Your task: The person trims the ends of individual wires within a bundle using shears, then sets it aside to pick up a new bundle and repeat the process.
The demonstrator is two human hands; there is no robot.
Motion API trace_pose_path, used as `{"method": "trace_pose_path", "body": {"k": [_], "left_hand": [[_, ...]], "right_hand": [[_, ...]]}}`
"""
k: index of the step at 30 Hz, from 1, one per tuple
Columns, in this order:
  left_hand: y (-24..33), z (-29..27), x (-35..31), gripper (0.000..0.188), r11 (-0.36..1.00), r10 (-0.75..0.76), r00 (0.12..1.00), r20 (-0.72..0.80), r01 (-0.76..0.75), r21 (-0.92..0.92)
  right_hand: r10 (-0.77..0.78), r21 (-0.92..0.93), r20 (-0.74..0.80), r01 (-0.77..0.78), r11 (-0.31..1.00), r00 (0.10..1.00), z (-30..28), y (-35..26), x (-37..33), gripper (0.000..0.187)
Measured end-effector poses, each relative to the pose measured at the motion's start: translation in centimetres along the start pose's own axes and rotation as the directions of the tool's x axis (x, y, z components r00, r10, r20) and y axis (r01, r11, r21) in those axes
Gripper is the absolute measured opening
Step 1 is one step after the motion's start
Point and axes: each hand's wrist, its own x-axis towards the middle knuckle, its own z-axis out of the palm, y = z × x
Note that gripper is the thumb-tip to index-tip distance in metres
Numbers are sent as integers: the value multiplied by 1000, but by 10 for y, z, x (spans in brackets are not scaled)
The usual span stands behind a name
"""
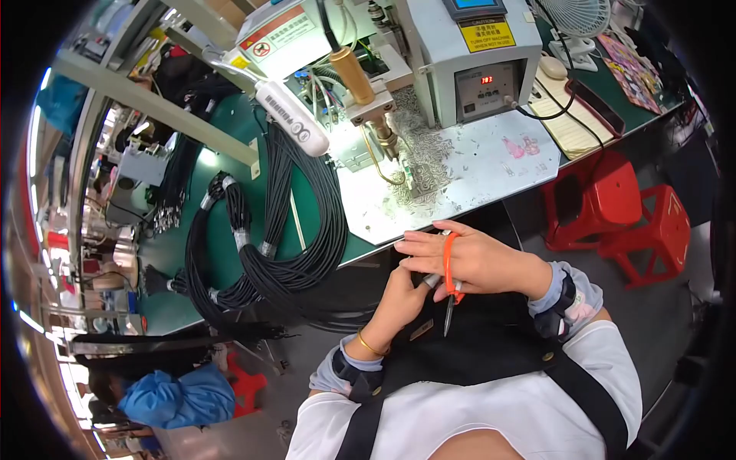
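My right hand [483, 262] is above my lap, just off the near edge of the work table, its fingers pointing left. An orange-handled pointed metal tool, like small snips [449, 270], is in it; the orange loop crosses the fingers and the dark tip points toward my apron. My left hand [400, 300] meets the right fingertips from below, fingers bent and closed. Small greyish pieces show between the hands, but I cannot make out what they are. Ahead stands a bench machine [376, 123] with a brass-coloured cylinder over a lit white plate [491, 172] strewn with dark clippings.
Coiled black cables [295, 268] lie on the green table [165, 257] to the left, some hanging over its edge. A grey control box [483, 73] stands behind the plate. Red stools [598, 195] are at right, a fan [571, 19] at the back. Someone in blue [180, 399] sits lower left.
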Motion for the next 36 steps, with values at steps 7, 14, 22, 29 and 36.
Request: {"method": "trace_pose_path", "body": {"k": [7,14,22,29,36], "left_hand": [[-10,-3,-4,26,913,60,998,22,-64,403],[1,0,15,21,930,-253,967,9,246,-272],[17,-9,27,14,813,-265,962,59,256,-522],[15,-22,34,13,837,-266,959,96,279,-470],[20,-21,35,13,955,-239,970,-35,228,-191]], "right_hand": [[9,-31,147,-4,1000,989,9,-1,17,56],[109,106,-285,-82,991,952,30,8,8,49],[576,797,-115,-271,540,809,26,11,8,35],[649,930,-187,-80,358,737,34,17,16,22],[683,929,-151,-134,346,715,32,22,22,17]]}}
